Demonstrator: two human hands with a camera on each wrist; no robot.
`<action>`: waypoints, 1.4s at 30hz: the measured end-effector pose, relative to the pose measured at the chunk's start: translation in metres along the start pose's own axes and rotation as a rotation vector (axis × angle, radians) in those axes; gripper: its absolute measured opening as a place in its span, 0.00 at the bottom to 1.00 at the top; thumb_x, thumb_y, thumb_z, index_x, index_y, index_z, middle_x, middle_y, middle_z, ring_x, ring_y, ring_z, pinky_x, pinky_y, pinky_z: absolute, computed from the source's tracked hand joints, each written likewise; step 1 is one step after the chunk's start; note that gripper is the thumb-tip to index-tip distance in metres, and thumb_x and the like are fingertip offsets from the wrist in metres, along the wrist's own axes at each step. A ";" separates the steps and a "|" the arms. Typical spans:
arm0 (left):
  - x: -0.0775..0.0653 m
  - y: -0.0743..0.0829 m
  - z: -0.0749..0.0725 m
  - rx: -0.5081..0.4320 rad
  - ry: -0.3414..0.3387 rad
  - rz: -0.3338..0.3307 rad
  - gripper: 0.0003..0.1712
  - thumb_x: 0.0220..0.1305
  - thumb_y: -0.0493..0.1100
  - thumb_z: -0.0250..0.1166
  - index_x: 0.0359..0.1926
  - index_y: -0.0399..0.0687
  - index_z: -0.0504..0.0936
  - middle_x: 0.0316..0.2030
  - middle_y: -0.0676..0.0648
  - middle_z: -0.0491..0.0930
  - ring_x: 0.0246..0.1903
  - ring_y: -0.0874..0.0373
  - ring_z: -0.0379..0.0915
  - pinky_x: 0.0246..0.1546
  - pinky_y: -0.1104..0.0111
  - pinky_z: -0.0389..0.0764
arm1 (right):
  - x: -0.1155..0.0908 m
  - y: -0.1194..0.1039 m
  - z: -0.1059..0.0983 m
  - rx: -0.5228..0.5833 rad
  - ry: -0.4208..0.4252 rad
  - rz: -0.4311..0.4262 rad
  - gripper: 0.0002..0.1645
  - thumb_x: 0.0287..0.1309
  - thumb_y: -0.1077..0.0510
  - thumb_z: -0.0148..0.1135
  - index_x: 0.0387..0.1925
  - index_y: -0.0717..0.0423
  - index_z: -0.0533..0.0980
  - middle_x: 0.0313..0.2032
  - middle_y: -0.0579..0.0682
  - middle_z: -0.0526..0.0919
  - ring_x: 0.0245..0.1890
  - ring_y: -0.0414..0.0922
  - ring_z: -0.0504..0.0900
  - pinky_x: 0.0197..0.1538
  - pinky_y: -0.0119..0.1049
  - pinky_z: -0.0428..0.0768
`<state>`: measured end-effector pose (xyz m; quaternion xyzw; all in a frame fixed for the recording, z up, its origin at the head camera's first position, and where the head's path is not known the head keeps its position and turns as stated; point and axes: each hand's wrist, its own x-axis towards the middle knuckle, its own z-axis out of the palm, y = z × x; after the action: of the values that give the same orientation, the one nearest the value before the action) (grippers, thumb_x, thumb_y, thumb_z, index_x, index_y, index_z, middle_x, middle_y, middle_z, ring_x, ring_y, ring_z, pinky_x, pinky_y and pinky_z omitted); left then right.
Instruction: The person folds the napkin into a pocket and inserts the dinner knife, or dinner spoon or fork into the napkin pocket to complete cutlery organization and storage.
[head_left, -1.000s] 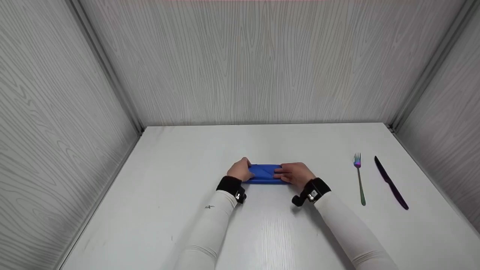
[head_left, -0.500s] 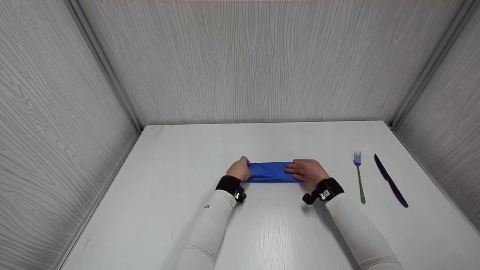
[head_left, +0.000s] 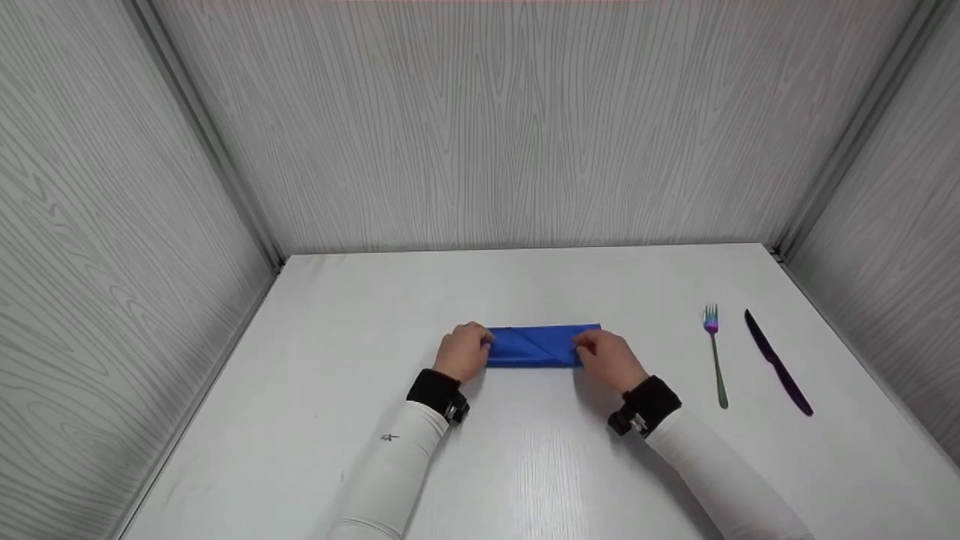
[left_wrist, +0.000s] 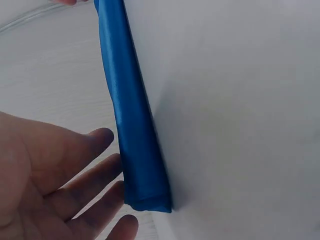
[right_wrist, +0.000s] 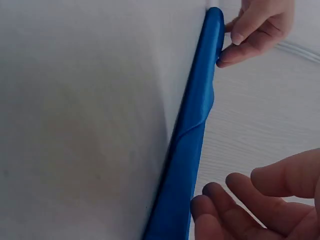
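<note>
A folded blue cloth napkin [head_left: 532, 346] lies flat as a long strip in the middle of the white table, a slanting fold line across its top. My left hand [head_left: 463, 352] is at its left end; in the left wrist view the fingers [left_wrist: 102, 205] reach the napkin's end, the thumb held apart from them. Over the right part of the napkin is my right hand [head_left: 611, 360]. The right wrist view shows its fingers [right_wrist: 235, 212] loosely bent at the napkin's top, nothing pinched between them and the thumb.
To the right on the table [head_left: 360, 300] lie a rainbow-coloured fork [head_left: 715, 356] and a dark purple knife [head_left: 778, 364], side by side. Grey wood-grain panels [head_left: 495, 135] stand at the back and on both sides.
My right hand has slid right along the napkin, then drawn back slightly with its fingers more bent. My left hand has eased its hold and shifted a little left and nearer.
</note>
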<state>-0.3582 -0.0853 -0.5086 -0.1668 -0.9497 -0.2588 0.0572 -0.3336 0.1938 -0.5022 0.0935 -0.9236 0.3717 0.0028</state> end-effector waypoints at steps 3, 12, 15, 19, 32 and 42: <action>-0.003 0.001 -0.001 0.049 -0.067 0.003 0.10 0.70 0.35 0.67 0.49 0.40 0.90 0.53 0.40 0.87 0.58 0.41 0.80 0.60 0.46 0.78 | 0.002 -0.004 0.005 -0.101 -0.050 0.000 0.18 0.73 0.65 0.55 0.56 0.71 0.81 0.55 0.67 0.86 0.59 0.61 0.84 0.64 0.56 0.79; -0.020 0.025 -0.003 0.258 -0.115 0.075 0.10 0.71 0.40 0.68 0.48 0.49 0.92 0.47 0.42 0.87 0.50 0.42 0.82 0.52 0.48 0.80 | 0.029 -0.011 -0.003 -0.297 -0.111 -0.021 0.20 0.75 0.65 0.51 0.58 0.72 0.79 0.58 0.68 0.84 0.61 0.64 0.82 0.66 0.57 0.78; -0.026 0.041 -0.002 0.324 -0.129 0.104 0.09 0.71 0.43 0.69 0.47 0.51 0.93 0.46 0.43 0.88 0.47 0.44 0.82 0.50 0.51 0.80 | 0.046 -0.012 -0.007 -0.317 -0.148 -0.003 0.21 0.76 0.64 0.48 0.61 0.73 0.78 0.60 0.69 0.83 0.64 0.65 0.80 0.68 0.56 0.77; -0.032 0.058 0.006 0.376 -0.150 0.137 0.10 0.70 0.46 0.69 0.47 0.53 0.93 0.46 0.42 0.88 0.46 0.45 0.81 0.48 0.54 0.80 | 0.065 -0.015 -0.007 -0.343 -0.198 0.015 0.22 0.76 0.64 0.47 0.62 0.72 0.77 0.60 0.69 0.82 0.65 0.64 0.79 0.69 0.54 0.76; -0.031 0.097 0.035 0.353 -0.087 0.153 0.10 0.70 0.49 0.69 0.46 0.53 0.93 0.43 0.42 0.88 0.44 0.46 0.80 0.45 0.57 0.79 | 0.090 -0.032 0.009 -0.444 -0.243 0.064 0.26 0.74 0.61 0.47 0.68 0.61 0.75 0.69 0.72 0.73 0.75 0.68 0.64 0.68 0.64 0.74; -0.031 0.106 0.040 0.303 -0.085 0.107 0.11 0.70 0.48 0.68 0.43 0.47 0.90 0.44 0.41 0.87 0.43 0.44 0.82 0.43 0.54 0.82 | 0.096 -0.022 0.016 -0.381 -0.289 0.085 0.31 0.75 0.62 0.46 0.77 0.52 0.69 0.73 0.72 0.65 0.74 0.66 0.65 0.72 0.63 0.70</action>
<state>-0.2933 0.0123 -0.4986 -0.2176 -0.9692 -0.1018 0.0551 -0.4231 0.1502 -0.4914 0.1046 -0.9710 0.1732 -0.1274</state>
